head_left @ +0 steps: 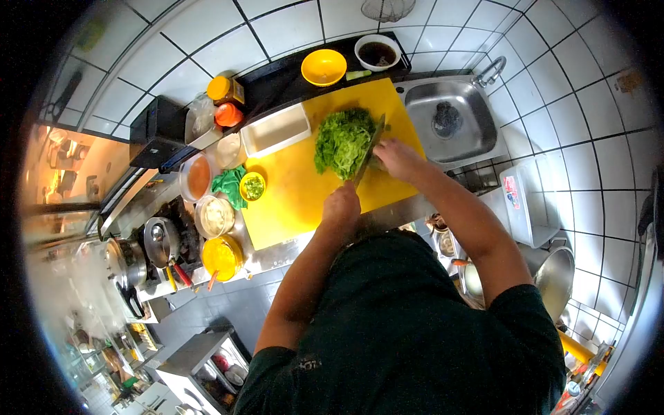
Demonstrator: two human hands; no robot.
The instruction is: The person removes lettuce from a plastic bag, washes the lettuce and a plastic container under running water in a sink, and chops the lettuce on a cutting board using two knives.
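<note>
On the yellow cutting board (290, 214) lies a heap of chopped leafy greens (342, 142). A large knife (372, 146) stands along the right side of the heap, its blade pointing away from me. My left hand (342, 205) is closed around the knife's handle at the near end. Beside the blade, on its right, my right hand (395, 159) is closed, with its fingertips at the blade; whatever it may hold is hidden. A few small green scraps lie on the board past the blade.
A metal sink (449, 117) is right of the board. Behind it stand a yellow bowl (324, 67) and a white bowl of dark liquid (377, 52). A white tray (277, 131), a small bowl of chopped greens (252, 186) and a green cloth (229, 187) sit on the left.
</note>
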